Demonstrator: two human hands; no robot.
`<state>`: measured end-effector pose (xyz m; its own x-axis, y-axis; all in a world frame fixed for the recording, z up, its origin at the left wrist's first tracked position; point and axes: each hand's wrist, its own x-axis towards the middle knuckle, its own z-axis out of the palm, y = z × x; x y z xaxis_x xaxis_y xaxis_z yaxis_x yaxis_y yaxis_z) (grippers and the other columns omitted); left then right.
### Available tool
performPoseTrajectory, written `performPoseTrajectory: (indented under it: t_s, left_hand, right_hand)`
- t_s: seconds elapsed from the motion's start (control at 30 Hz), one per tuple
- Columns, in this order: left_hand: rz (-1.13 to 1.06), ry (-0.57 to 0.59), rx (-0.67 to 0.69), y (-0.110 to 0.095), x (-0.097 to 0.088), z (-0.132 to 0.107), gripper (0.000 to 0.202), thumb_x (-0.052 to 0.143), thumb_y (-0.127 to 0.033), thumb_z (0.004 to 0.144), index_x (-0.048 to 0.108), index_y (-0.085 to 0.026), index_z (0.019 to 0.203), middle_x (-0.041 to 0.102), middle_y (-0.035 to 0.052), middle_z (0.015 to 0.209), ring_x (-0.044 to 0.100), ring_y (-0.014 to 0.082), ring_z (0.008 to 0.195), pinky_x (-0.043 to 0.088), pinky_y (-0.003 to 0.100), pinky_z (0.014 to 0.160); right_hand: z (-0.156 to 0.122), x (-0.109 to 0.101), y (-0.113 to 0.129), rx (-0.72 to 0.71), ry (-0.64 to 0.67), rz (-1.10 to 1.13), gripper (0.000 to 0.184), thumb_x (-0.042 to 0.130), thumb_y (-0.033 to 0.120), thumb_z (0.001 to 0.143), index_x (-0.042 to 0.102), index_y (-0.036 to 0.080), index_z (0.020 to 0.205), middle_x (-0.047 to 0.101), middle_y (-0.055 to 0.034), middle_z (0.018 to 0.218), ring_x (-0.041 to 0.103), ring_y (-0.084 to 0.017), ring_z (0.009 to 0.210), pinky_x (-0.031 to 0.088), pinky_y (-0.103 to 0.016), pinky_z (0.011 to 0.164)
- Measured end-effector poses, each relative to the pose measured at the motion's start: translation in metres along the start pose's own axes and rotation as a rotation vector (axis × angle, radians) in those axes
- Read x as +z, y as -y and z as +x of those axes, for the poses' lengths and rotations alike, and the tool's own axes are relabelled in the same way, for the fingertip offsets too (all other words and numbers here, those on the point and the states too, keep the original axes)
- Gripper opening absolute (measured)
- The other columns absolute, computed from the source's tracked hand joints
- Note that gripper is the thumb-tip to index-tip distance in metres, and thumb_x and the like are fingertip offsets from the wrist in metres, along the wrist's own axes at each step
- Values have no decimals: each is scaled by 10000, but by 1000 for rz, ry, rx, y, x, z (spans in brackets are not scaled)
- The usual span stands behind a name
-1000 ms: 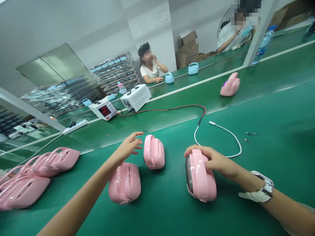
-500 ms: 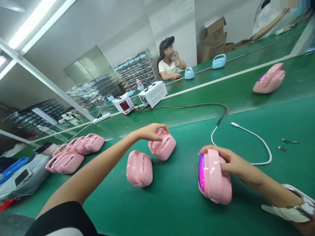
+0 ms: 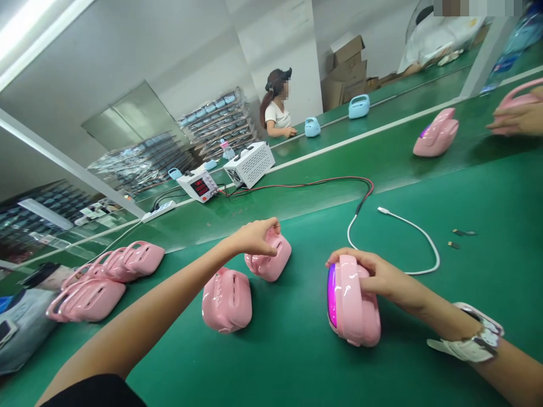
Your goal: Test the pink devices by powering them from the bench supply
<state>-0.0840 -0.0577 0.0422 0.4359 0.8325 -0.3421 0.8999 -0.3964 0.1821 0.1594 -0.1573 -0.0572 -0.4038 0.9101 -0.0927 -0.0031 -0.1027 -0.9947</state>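
My left hand (image 3: 257, 236) is closed around the carry handle of a pink portable speaker (image 3: 278, 261), which rests on the green table, its slotted side partly showing. In front of it, another pink speaker (image 3: 228, 299) lies by itself with a row of bumps and ports facing up. My right hand (image 3: 368, 265) grips a third pink speaker (image 3: 353, 308) from above, fingers over its top and thumb on its right side. Purple light glows along that speaker's left face. Behind my right hand lies a white cable (image 3: 426, 240) with a plug on its end.
Several pink speakers (image 3: 95, 299) lie grouped at the left. A power supply (image 3: 199, 185) and a white vented box (image 3: 250, 164) stand at the back. Small flat sticks (image 3: 453, 245) lie at right. Beyond are a lit pink speaker (image 3: 436, 135) and a co-worker's hand (image 3: 520, 120) on another.
My left fingers have curled further round the speaker's handle. My view has swung right, bringing in a co-worker's hand on a pink speaker. The seated person has lowered a hand and turned away.
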Motion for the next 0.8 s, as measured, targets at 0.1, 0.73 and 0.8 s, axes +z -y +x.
performPoseTrajectory:
  t_s: [0.1,0.73,0.8]
  left_hand:
    - [-69,41,-6,10,-4,6,386,613,-246,534,458,-223,887,525,-14,881,460,188,752,318,268,595]
    - [-473,220,-72,52,-19,16,412,591,-229,519,353,-213,854,436,-29,751,508,159,692,345,179,435]
    - [-480,213,-83,52,-19,16,426,594,-226,506,346,-211,853,433,-26,758,505,160,699,325,171,423]
  right_hand:
    - [0,0,0,-3,-10,1,423,541,263,518,599,188,930,592,-26,912,531,-202,808,400,-275,672]
    - [-5,-4,-5,16,16,-42,520,617,260,574,585,235,1092,590,-56,1164,534,-294,1072,435,-362,876]
    - [-4,-5,-6,10,23,-50,526,621,263,576,581,231,1100,586,-62,1175,532,-298,1079,437,-367,880]
